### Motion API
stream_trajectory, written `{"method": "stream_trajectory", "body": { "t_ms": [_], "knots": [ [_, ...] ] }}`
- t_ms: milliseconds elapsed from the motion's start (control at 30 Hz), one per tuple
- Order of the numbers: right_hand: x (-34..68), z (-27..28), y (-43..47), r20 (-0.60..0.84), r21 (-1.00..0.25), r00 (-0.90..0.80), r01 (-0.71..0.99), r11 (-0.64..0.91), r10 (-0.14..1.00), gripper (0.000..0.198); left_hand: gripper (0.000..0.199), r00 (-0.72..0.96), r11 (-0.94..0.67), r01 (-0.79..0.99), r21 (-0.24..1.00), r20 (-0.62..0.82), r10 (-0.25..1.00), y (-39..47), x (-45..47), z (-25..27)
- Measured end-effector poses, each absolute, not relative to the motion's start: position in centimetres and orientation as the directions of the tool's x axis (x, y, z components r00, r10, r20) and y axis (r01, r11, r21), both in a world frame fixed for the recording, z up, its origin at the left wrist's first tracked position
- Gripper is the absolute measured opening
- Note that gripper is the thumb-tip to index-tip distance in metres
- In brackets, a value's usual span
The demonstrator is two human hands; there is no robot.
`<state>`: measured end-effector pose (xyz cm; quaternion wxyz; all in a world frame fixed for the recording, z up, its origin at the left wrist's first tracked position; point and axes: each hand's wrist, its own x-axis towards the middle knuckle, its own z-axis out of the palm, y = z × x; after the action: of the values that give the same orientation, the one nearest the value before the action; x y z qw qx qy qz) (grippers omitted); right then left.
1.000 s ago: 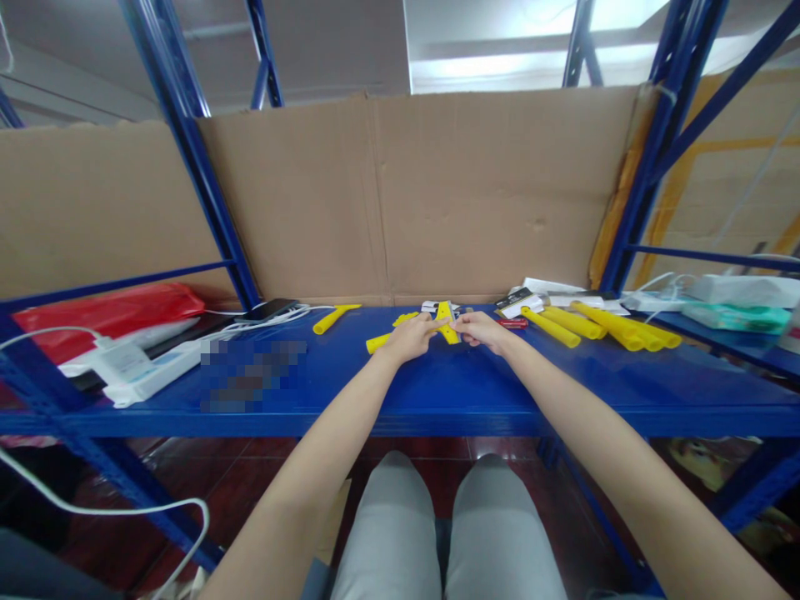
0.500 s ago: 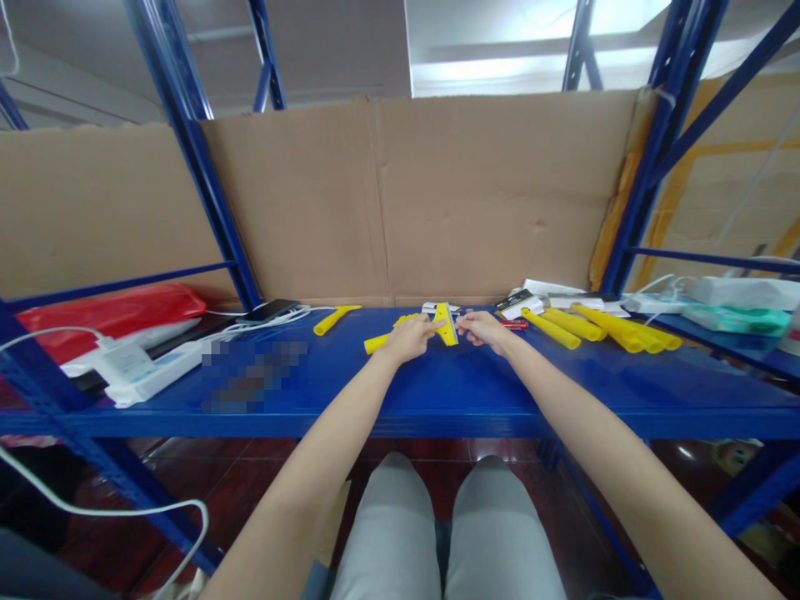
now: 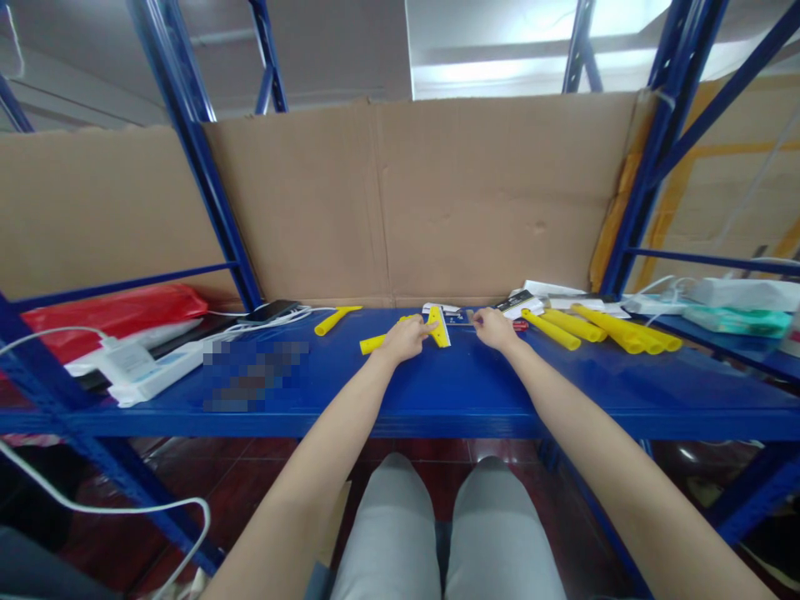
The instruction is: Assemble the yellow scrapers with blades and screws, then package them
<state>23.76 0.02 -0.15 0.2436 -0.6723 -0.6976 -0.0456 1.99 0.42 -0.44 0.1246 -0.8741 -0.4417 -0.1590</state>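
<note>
My left hand (image 3: 405,339) is wrapped round a yellow scraper (image 3: 440,327), its wide head with a pale blade edge turned to the right and its handle (image 3: 373,343) sticking out on the left. To the right of the blade, my right hand (image 3: 495,328) is low over the blue shelf with its fingers pinched together. Whatever lies between those fingertips is too small to make out. A red tool (image 3: 521,325) lies just beside the right hand, partly hidden by it. Behind the scraper head is a small white paper or packet (image 3: 433,307).
Several yellow handles (image 3: 553,329) lie at the right, near white and black packets (image 3: 522,302). Another yellow scraper body (image 3: 336,320) rests on the left. A white power strip (image 3: 159,373) with cables stands by a red bag (image 3: 118,315). Cardboard (image 3: 400,200) walls the back.
My right hand has moved away from the blade, to the right, and turned palm down. The scraper in my left hand has shifted slightly left.
</note>
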Motion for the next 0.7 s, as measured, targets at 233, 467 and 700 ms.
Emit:
{"method": "stream_trajectory", "body": {
  "t_ms": [233,467,700],
  "knots": [
    [24.24,-0.81,0.39,0.240,-0.213,0.005,0.976,0.048,0.971,0.040,0.044,0.542,-0.542,0.834,-0.104,0.339,0.769,0.83,1.61,-0.48],
    [24.29,-0.71,0.47,0.213,-0.207,0.008,0.978,0.037,0.977,0.037,0.043,0.537,-0.543,0.835,-0.087,0.345,0.770,0.89,1.58,-0.54],
    [24.06,-0.29,0.00,0.207,-0.169,0.027,0.986,0.009,0.978,0.032,0.043,0.532,-0.547,0.834,-0.070,0.359,0.767,1.48,1.55,-0.85]
  ]
}}
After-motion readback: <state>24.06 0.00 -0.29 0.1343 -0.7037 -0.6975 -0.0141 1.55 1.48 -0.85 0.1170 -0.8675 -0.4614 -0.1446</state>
